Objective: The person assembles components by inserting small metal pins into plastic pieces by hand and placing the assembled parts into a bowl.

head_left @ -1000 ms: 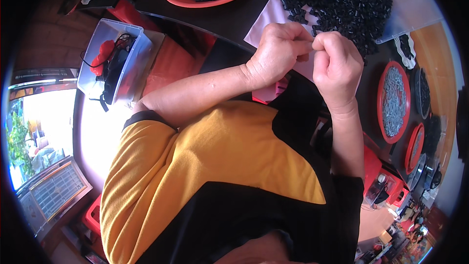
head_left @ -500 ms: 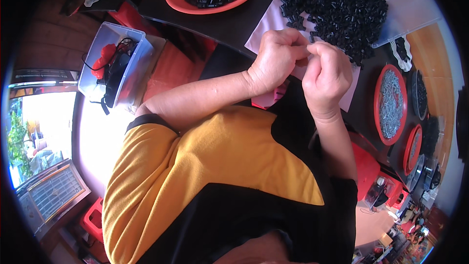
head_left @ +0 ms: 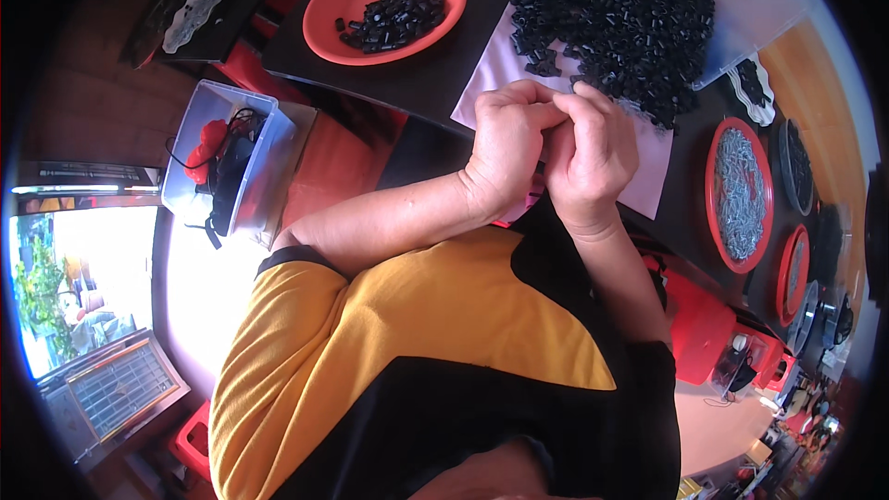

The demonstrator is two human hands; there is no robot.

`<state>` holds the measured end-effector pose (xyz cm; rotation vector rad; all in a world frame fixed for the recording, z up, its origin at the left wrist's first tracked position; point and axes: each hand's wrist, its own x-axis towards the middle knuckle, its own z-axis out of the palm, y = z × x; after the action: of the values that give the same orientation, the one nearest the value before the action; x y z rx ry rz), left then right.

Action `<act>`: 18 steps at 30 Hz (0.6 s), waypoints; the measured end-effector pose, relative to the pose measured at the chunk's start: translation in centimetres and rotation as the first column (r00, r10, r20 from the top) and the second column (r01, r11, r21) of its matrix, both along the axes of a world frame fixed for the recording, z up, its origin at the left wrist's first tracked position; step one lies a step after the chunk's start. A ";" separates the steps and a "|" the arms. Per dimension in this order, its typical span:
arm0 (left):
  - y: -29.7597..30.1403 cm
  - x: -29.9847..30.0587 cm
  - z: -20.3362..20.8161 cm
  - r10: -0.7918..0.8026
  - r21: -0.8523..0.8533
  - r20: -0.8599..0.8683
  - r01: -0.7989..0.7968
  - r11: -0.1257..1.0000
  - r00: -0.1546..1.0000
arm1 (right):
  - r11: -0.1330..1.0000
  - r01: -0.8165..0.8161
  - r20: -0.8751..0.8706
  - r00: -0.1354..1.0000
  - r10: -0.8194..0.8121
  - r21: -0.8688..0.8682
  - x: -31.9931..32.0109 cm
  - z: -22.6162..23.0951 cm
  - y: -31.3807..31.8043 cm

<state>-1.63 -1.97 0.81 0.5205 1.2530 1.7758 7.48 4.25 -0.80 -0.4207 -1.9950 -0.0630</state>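
Note:
My left hand [head_left: 507, 143] and my right hand [head_left: 593, 162] meet in front of my chest, over the near edge of a pale pink cloth [head_left: 648, 187]. Both are closed, with thumbs and fingertips pressed together. Whatever they pinch is hidden by the fingers. Just beyond them a large heap of small black tube-like pieces [head_left: 620, 23] lies on the cloth. Off to the left, a red plate [head_left: 324, 23] holds a smaller pile of black cylindrical pieces [head_left: 398, 18].
Right of the cloth, a red dish holds silvery metal pieces [head_left: 739, 185]. Farther right are a dark-filled bowl [head_left: 795, 167] and a smaller red dish [head_left: 792, 273]. A clear plastic sheet or tray [head_left: 755, 14] borders the heap. A plastic bin [head_left: 269, 153] stands at the left.
The whole view has shifted a little, with the plate and heap now lower. My hands have drawn closer together, the right fingers bending in toward the left ones.

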 end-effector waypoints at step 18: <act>-0.2 -0.5 0.7 -0.194 -0.109 -0.166 0.178 0.978 0.967 | 0.996 -0.091 -0.036 0.995 0.090 -0.021 1.6 -0.1 0.6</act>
<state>-2.16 -2.16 1.48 0.7296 1.3542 1.5325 9.04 4.83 -0.95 -0.3432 -1.9790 0.0242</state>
